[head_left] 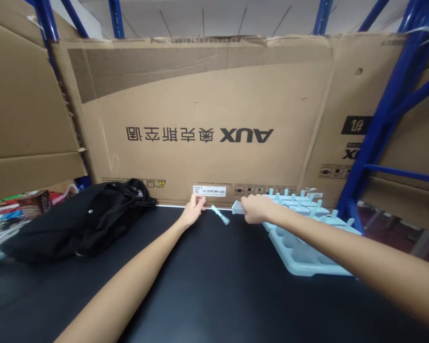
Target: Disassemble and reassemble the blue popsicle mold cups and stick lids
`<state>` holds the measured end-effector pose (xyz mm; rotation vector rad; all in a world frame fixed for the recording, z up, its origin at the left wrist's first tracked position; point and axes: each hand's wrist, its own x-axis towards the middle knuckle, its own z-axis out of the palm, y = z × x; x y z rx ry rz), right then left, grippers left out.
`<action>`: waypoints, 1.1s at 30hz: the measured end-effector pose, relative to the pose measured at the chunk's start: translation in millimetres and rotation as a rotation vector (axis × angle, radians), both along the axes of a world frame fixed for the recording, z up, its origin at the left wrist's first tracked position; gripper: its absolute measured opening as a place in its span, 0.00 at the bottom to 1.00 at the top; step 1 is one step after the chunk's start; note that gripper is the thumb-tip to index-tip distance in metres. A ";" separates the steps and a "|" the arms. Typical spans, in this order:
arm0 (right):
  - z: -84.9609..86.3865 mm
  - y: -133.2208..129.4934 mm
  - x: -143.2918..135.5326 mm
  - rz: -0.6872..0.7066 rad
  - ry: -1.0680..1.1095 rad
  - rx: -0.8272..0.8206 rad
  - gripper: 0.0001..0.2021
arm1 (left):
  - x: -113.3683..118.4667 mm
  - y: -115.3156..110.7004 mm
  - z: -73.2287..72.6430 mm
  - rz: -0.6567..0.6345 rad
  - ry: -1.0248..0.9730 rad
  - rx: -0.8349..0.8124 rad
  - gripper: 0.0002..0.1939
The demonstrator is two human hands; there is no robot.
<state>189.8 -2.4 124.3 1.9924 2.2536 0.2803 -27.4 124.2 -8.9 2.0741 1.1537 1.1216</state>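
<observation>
My right hand (pixel 255 208) is closed around a pale, translucent plastic piece (pixel 238 207). The piece sticks out to the left of the fist, its end slightly flared, and the rest is hidden by the fingers. To the left, my left hand (pixel 193 210) is by the back edge of the black surface with fingers loosely bent and apart, and nothing shows in it. Between the hands lies a small light blue tool (pixel 220 215) with a narrow handle and a wider end, touched by neither. A light blue ice pop mould (pixel 300 274) with several handled lids stands behind my right forearm.
A black bag (pixel 89 219) lies at the left, beside a pile of mixed small items (pixel 7 214). A large cardboard panel (pixel 200 100) rises along the back of the black tabletop (pixel 207 286). Blue metal rack posts (pixel 372 138) frame the sides.
</observation>
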 end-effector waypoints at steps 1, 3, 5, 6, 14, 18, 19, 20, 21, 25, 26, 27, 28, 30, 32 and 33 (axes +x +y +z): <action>-5.4 2.3 -3.7 0.009 -0.035 -0.015 0.19 | -0.2 1.5 -1.6 -0.019 0.014 -0.006 0.17; -10.7 5.1 -8.9 0.007 -0.093 -0.048 0.26 | -0.9 4.3 -5.0 -0.059 0.062 -0.009 0.15; -10.4 7.1 -13.0 0.002 -0.134 -0.076 0.33 | -1.4 6.4 -7.7 -0.090 0.122 -0.007 0.14; -9.0 8.1 -15.1 0.005 -0.150 -0.088 0.34 | -1.3 7.1 -8.6 -0.101 0.151 -0.004 0.14; 1.2 23.3 -38.9 0.068 -0.202 -0.093 0.32 | 0.3 3.7 -4.8 -0.096 0.321 0.082 0.06; 2.0 35.3 -44.1 0.060 -0.179 -0.118 0.37 | -0.4 0.6 -2.8 -0.043 0.382 0.115 0.08; 1.8 38.7 -43.3 0.047 -0.170 -0.131 0.39 | -0.6 -0.3 -2.6 -0.032 0.396 0.124 0.08; 1.2 42.0 -41.6 0.031 -0.160 -0.150 0.39 | -0.7 -1.2 -2.5 -0.023 0.408 0.131 0.08; -0.2 45.2 -39.4 0.015 -0.152 -0.174 0.40 | -0.8 -2.1 -2.4 -0.016 0.420 0.139 0.08; -16.7 54.4 -29.4 -0.010 -0.132 -0.271 0.32 | -0.9 -5.8 -1.4 -0.001 0.460 0.162 0.06; -23.6 55.7 -28.0 -0.010 -0.131 -0.280 0.30 | -0.8 -6.6 -1.0 0.003 0.470 0.166 0.06; -31.3 56.6 -27.4 -0.008 -0.132 -0.281 0.28 | -0.7 -7.5 -0.6 0.009 0.479 0.170 0.06; -39.1 57.5 -27.5 -0.004 -0.135 -0.273 0.27 | -0.5 -8.2 -0.3 0.016 0.487 0.175 0.06; -53.7 59.6 -29.7 0.016 -0.144 -0.243 0.25 | 0.3 -9.5 -0.1 0.030 0.499 0.191 0.08; -64.3 62.3 -33.1 0.050 -0.159 -0.203 0.23 | 1.4 -10.4 -1.1 0.039 0.505 0.211 0.13; -67.8 63.6 -34.8 0.072 -0.168 -0.182 0.23 | 1.9 -10.6 -1.9 0.038 0.506 0.223 0.15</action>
